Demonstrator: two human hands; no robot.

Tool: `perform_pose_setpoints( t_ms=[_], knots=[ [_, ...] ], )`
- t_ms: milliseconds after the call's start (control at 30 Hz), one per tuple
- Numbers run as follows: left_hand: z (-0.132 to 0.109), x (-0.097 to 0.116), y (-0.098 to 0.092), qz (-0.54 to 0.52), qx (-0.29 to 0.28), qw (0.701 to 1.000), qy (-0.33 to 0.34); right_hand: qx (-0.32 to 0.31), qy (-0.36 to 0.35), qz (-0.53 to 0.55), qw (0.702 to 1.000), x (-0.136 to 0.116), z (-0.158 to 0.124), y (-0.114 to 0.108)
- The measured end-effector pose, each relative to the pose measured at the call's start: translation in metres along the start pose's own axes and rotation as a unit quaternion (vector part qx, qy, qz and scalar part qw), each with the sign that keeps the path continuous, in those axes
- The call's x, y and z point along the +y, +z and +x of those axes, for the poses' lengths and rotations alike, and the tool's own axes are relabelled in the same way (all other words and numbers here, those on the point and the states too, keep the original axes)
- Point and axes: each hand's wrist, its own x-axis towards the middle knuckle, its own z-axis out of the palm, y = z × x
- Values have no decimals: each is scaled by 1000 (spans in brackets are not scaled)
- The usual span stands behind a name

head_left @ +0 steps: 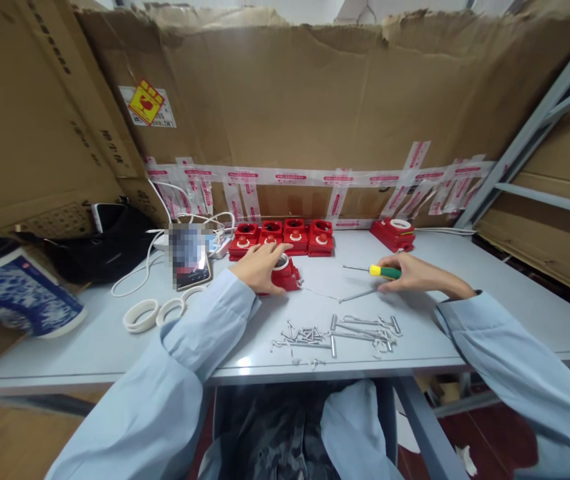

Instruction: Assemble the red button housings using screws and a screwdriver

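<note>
My left hand point(263, 268) is wrapped over a red box with a white ring point(291, 276) on the table. In my right hand point(405, 272) is a screwdriver with a green and yellow handle point(387, 272), its shaft pointing left. A thin metal rod point(359, 295) lies just below my right fingertips, with a fine wire running from its left end toward the held red box. Nearer the front edge are a pile of screws point(307, 335) and several metal T-shaped rods point(365, 327).
Behind my left hand stands a row of several red boxes point(295, 237), with another red box point(393, 235) at the back right. White rings point(141, 316), a phone point(195, 275), white cables point(147, 267) and a blue-and-white container point(25, 293) are on the left. Cardboard point(285, 100) walls the back.
</note>
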Motion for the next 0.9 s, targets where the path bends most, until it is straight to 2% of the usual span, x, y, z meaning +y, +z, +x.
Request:
perform_pose_setpoints(
  t_ms=[67,133,367,500,667,900],
  knots=[
    [-1,-10,2,-23,-48,998,-42,-9,21,10,1000,7,-2,5],
    [0,-18,6,-39,-64,996,-52,-13,42,38,998,11,-1,12],
    [4,-30,6,-107,5,994,14,30,76,108,991,2,12,30],
    [3,-25,-1,-126,40,991,27,7,73,161,984,-18,21,39],
    [3,-14,-6,-130,46,990,31,-14,67,244,967,-45,36,49],
    [5,2,-10,-136,44,989,33,58,109,310,943,-51,39,46]
  ],
)
